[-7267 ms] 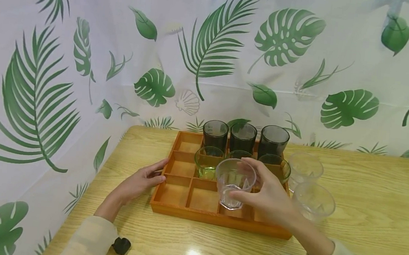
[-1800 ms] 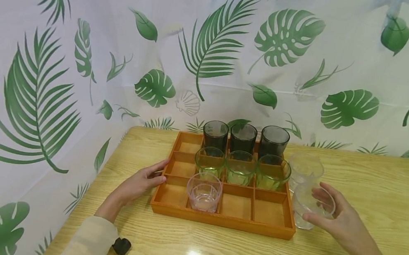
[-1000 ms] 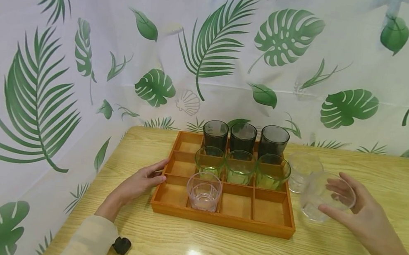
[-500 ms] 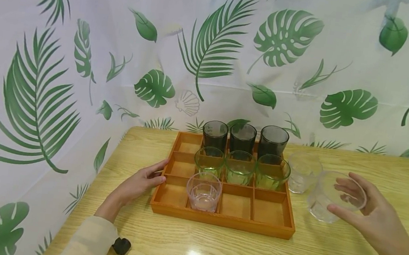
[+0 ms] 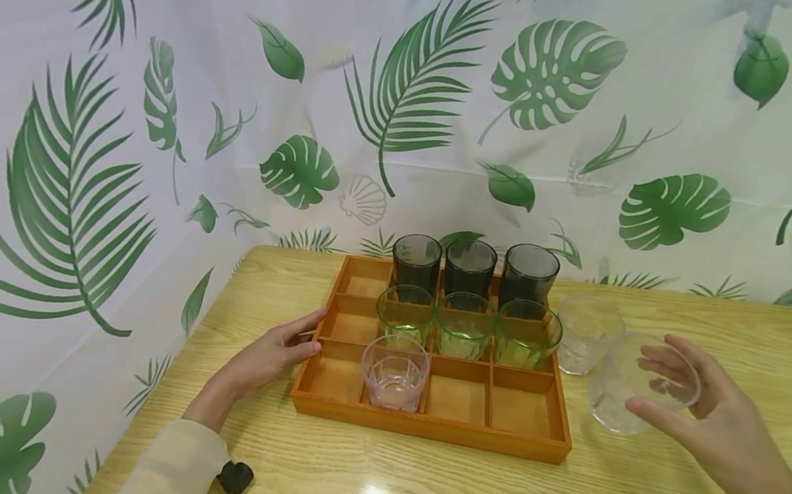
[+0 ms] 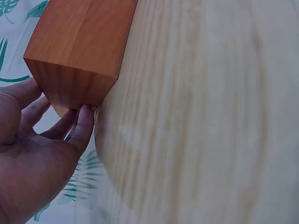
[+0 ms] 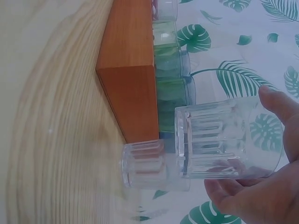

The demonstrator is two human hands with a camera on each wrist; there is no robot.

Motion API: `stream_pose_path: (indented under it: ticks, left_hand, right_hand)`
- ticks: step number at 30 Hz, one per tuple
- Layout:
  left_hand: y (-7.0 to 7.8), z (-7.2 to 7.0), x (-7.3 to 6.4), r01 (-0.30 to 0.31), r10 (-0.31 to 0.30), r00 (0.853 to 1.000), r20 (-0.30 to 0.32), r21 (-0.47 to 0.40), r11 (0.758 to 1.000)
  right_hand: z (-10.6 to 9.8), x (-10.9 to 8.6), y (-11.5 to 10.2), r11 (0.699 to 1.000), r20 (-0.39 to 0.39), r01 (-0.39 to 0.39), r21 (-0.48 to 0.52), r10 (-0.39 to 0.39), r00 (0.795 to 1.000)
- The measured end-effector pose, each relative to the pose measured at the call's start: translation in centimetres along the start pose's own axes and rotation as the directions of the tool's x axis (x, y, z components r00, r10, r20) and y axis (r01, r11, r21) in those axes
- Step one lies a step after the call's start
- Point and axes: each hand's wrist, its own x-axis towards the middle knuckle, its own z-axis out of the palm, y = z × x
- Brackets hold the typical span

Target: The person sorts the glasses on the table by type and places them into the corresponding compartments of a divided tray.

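A clear drinking glass point(image 5: 613, 407) is in my right hand point(image 5: 727, 435), thumb on one side near the rim and fingers on the other. In the right wrist view the glass point(image 7: 219, 144) hangs above the table, its fluted base away from the palm. My left hand point(image 5: 271, 359) touches the left side of the wooden compartment tray point(image 5: 421, 424); in the left wrist view its fingertips point(image 6: 85, 116) lie against the tray's end. One clear glass point(image 5: 394, 380) stands in the front row, second compartment from the left. Another clear glass point(image 5: 576, 354) stands on the table beside the tray.
Three dark grey glasses point(image 5: 469, 275) fill the tray's back row apart from its left compartment. Three green glasses point(image 5: 462, 342) stand likewise in the middle row. A leaf-print cloth point(image 5: 431, 186) hangs behind the wooden table point(image 5: 314, 472). A black piece point(image 5: 236, 477) sits at my left cuff.
The clear glass once held over the tray now stands in its front row. My right hand has gripped another glass and moved it right, then slightly back left. My left hand has stayed put.
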Motion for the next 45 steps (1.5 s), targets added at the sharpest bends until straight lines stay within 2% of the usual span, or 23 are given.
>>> stream_pose_path:
  ticks: [9, 13, 23, 30, 45]
  left_hand:
    - [-0.1, 0.0, 0.1, 0.014, -0.014, 1.000, -0.010, -0.033, 0.999]
    - [-0.1, 0.1, 0.1, 0.009, -0.009, 1.000, -0.010, -0.025, 1.000]
    - [-0.1, 0.0, 0.0, 0.005, -0.005, 1.000, -0.011, 0.001, 1.000]
    - [0.0, 0.0, 0.0, 0.001, -0.002, 1.000, -0.008, -0.012, 1.000]
    - [0.0, 0.2, 0.1, 0.012, -0.013, 1.000, -0.012, -0.023, 1.000]
  right_hand:
    - [1.2, 0.4, -0.7, 0.999, 0.044, 0.031, 0.022, -0.032, 0.999]
    - [1.7, 0.6, -1.1, 1.000, 0.064, 0.018, 0.020, -0.019, 0.998]
    - [3.6, 1.3, -2.3, 0.997, 0.082, 0.059, 0.048, -0.063, 0.995]
    - [4.7, 1.8, -3.2, 0.998, 0.102, 0.055, 0.042, -0.059, 0.993]
    - [7.3, 3.0, -4.9, 0.993, 0.165, 0.041, 0.110, -0.059, 0.985]
